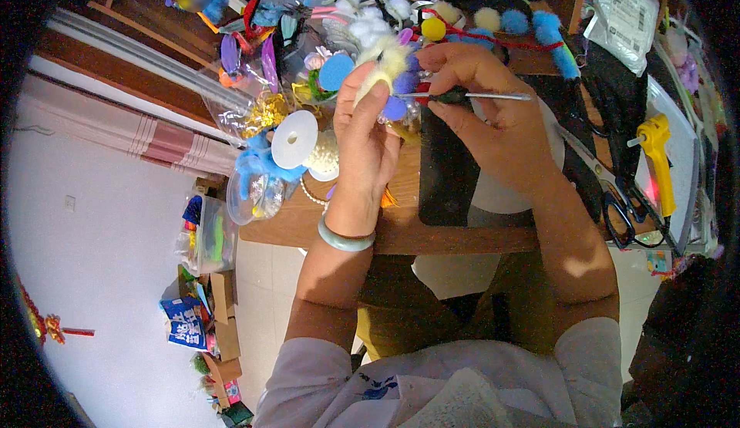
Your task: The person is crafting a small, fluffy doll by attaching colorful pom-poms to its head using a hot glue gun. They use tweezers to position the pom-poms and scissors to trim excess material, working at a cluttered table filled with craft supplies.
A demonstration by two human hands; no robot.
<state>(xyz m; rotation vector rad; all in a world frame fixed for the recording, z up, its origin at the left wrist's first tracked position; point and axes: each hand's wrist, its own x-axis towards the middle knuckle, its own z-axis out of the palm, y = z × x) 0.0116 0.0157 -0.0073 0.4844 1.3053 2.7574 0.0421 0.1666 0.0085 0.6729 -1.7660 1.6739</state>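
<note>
My left hand (367, 139), with a pale bangle (346, 243) at its wrist, pinches a fluffy cream piece (388, 58) between thumb and fingers. A slim tool (502, 96) with a dark grip and thin metal ends lies in the grasp of my right hand (503, 110). Its left end reaches to the cream piece near my left thumb; whether it touches cannot be made out. Just behind sit purple-blue pompoms (395, 107). A blue disc (336, 72) shows left of my left fingers. Below my right hand lies a black mat (445, 179).
A white spool (293, 139) and a clear round tub (254, 194) stand at the left. Scissors (618, 196) and a yellow hot glue gun (658, 156) lie at the right. White pompoms (370, 26) and a plastic mailing bag (624, 17) are farther back. The wooden table's front edge (451, 240) runs below my hands.
</note>
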